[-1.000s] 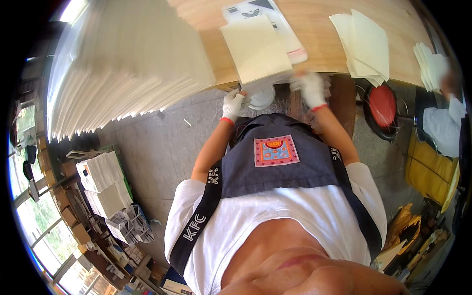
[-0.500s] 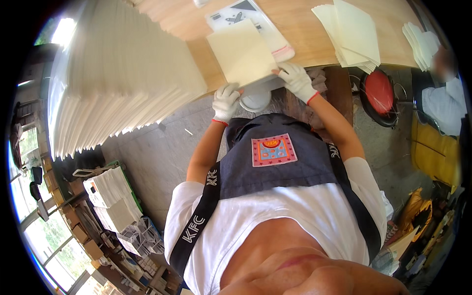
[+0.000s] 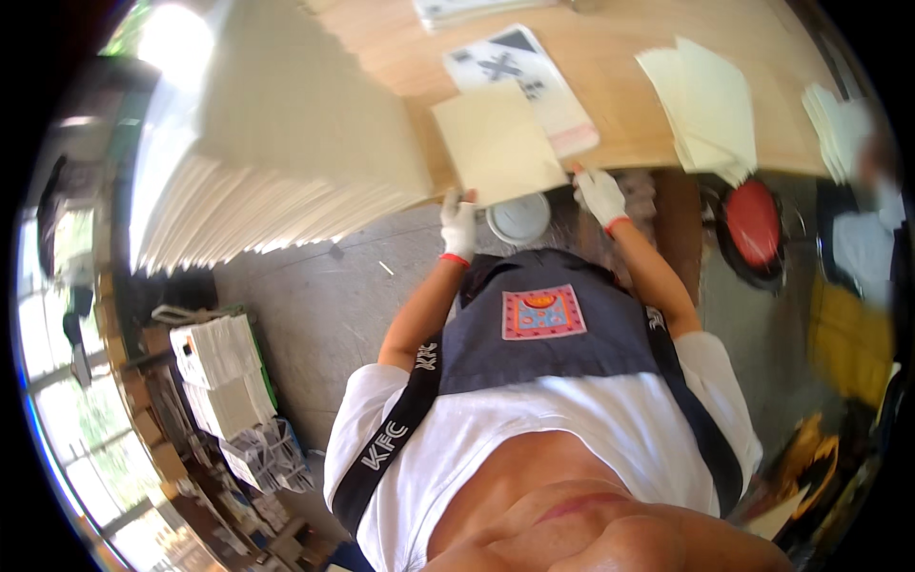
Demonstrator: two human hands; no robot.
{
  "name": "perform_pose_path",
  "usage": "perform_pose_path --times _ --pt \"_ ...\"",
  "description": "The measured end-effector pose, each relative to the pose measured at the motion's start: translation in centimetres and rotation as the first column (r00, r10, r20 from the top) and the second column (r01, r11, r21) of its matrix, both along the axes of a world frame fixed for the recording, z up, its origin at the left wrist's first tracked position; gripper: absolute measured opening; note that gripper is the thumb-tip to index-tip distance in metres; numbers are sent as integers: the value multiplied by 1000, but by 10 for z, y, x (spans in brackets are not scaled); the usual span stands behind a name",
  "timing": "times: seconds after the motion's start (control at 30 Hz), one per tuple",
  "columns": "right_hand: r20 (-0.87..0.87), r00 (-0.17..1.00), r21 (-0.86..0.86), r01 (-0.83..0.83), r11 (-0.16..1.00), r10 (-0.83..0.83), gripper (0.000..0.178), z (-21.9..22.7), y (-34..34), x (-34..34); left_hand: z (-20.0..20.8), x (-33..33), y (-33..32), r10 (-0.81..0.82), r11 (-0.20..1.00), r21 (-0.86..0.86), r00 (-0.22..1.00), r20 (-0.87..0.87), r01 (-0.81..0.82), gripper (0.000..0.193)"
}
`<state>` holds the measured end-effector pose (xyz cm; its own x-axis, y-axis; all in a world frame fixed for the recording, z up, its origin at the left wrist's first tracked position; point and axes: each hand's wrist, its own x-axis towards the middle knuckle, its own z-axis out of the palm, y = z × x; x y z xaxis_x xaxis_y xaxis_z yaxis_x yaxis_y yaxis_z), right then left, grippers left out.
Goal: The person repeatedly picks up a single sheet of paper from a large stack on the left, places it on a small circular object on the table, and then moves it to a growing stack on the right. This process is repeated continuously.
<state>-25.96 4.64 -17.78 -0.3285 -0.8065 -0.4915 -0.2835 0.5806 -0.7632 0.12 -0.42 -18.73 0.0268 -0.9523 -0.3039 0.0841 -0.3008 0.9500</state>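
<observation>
Compared with half a second ago, the white-gloved, red-cuffed right hand (image 3: 600, 198) no longer spreads over the near right corner of the cream rectangular paper sheet (image 3: 498, 141); it sits just at that corner, thumb toward the paper. The white-gloved, red-cuffed left hand (image 3: 458, 229) has stayed at the near left corner, its thumb now pointing away from the body. The greyish strip that showed below the sheet's near edge has gone from sight. At the upper edge of the view, a white flat pile (image 3: 477, 11) shows more fully.

The sheet lies at the near edge of the pale wooden table (image 3: 610, 57), partly over a white flat packet with dark printing and a pink band (image 3: 562, 110). Both hands are partly curled at its corners; whether either pinches the paper cannot be told.

Under the table edge stands a white round bucket (image 3: 519, 221), its contents unclear. On the left, a green-edged crate (image 3: 263, 360) holds white and cream papers, and beside it a white lattice basket (image 3: 286, 448) appears to hold papers too.

The sheet's long axis, slightly the longer as seen, points away from the person and leans to the far left; its near edge rises toward the right. The packet slants much the same way. A tall stack of cream sheets (image 3: 305, 124) stands to the left.
</observation>
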Motion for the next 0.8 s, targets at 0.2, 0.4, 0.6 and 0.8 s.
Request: perform_pose_path --times 0.2,0.4,0.6,0.8 --pt "894 444 -202 280 939 60 33 55 -7 34 205 -9 8 -192 814 -381 822 536 438 25" --pt "629 529 -697 59 714 570 34 248 -58 66 370 76 42 405 501 -793 716 568 346 13" --pt "337 567 -854 -152 498 752 27 389 -124 165 450 164 -9 652 496 -868 668 359 -18 34" --pt "295 590 -678 -425 600 752 31 370 -145 172 386 237 -37 445 628 -756 712 543 185 38"
